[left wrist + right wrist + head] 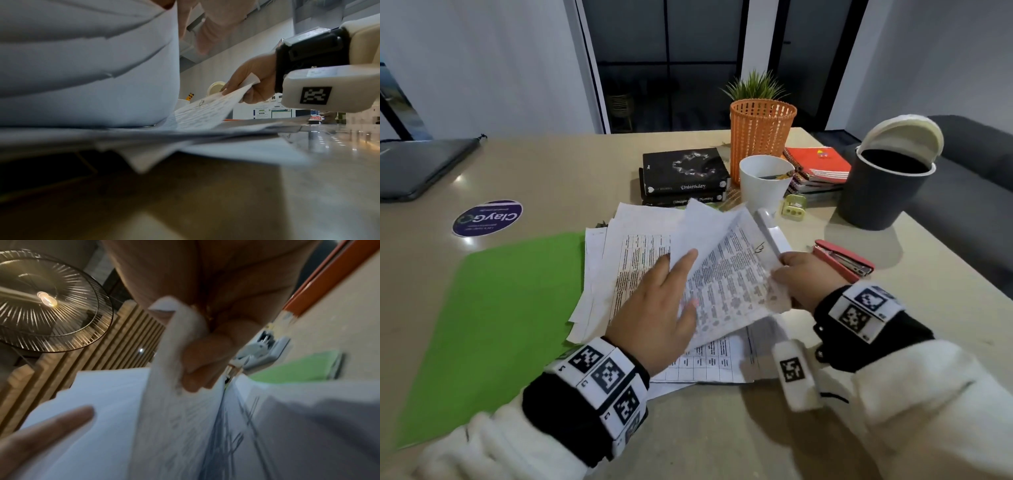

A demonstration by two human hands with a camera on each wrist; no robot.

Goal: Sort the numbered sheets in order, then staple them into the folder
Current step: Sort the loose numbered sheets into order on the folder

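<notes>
A loose pile of printed sheets (640, 274) lies spread near the middle of the surface (571, 164), its left side overlapping the green folder (493, 318) that lies flat toward the left edge. The left hand (654, 308) has an open grip: its fingers are straight and press against the backs of several sheets lifted off the pile. The right hand (804, 277) pinches the edge of one lifted sheet (729, 284) between thumb and fingers; in the left wrist view a handwritten number that looks like 13 shows near that sheet's corner. A red stapler (842, 262) lies just right of the right hand, toward the right edge. Near the far edge stand black books (685, 174), a white cup (765, 181), an orange basket (762, 133) and a dark bin (883, 185).
</notes>
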